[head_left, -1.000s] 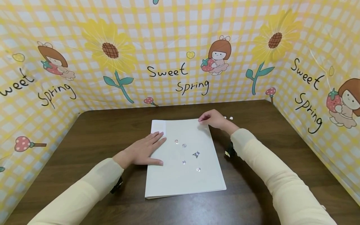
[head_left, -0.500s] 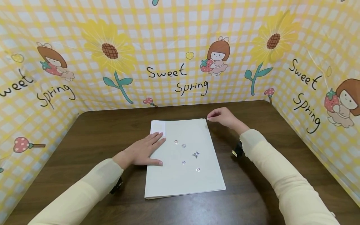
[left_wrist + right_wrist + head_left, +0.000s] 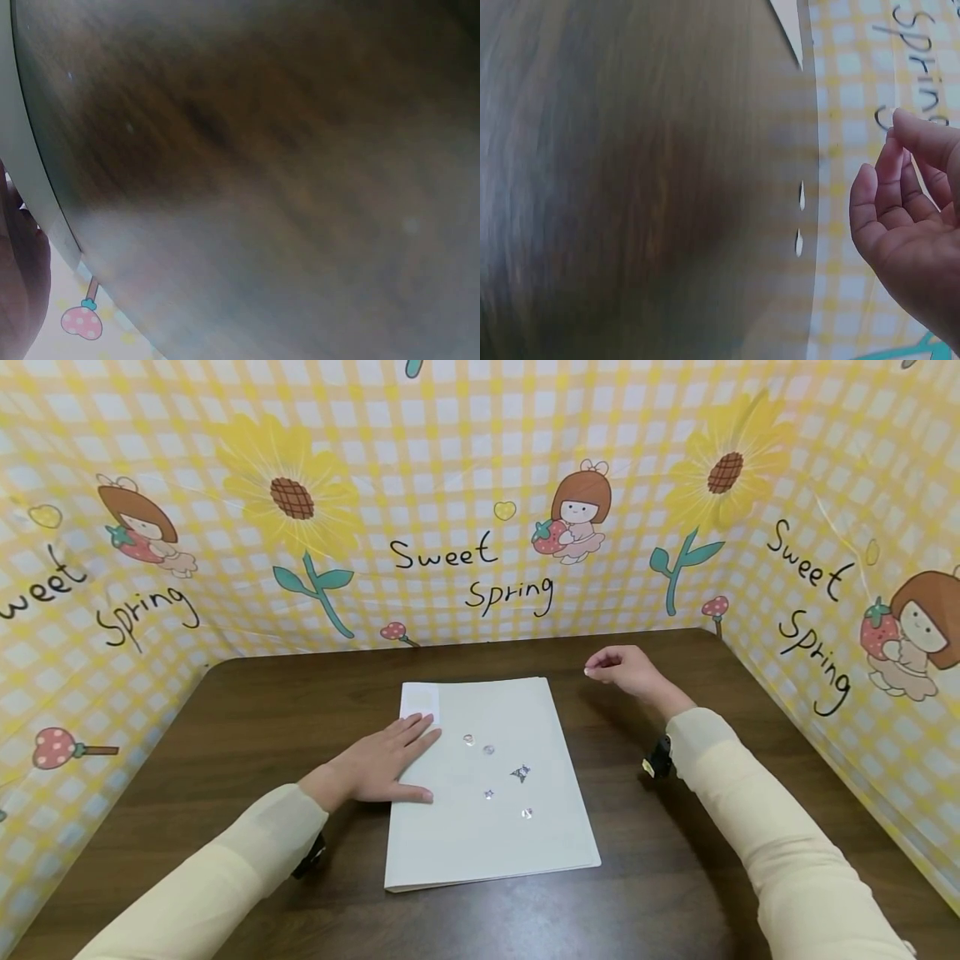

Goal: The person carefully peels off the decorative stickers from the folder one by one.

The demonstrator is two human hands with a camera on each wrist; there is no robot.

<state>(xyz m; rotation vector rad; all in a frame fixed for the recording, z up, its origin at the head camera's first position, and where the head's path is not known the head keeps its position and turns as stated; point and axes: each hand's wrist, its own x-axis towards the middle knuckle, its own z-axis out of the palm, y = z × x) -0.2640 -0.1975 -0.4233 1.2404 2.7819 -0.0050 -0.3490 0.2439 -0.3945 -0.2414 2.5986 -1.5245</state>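
Note:
A white folder [image 3: 465,852] lies on the table, with several small shiny stickers [image 3: 521,773] scattered over its cover. My left hand [image 3: 382,760] rests flat on the folder's left side, fingers spread, just below a pale label [image 3: 420,700] at the top left corner. Past the folder's top right corner, my right hand [image 3: 630,675] is held over the table, thumb and index finger pinching a small white scrap [image 3: 587,672]. In the right wrist view its other fingers are curled loosely.
Two small white bits [image 3: 802,196] lie on the dark wooden table [image 3: 300,693] near its back edge, hidden behind the right hand in the head view. A yellow checked cloth [image 3: 450,460] encloses the table's back and sides.
My right hand has moved off the folder's top right corner to the right, with the white scrap between its fingertips. The left hand stays on the folder.

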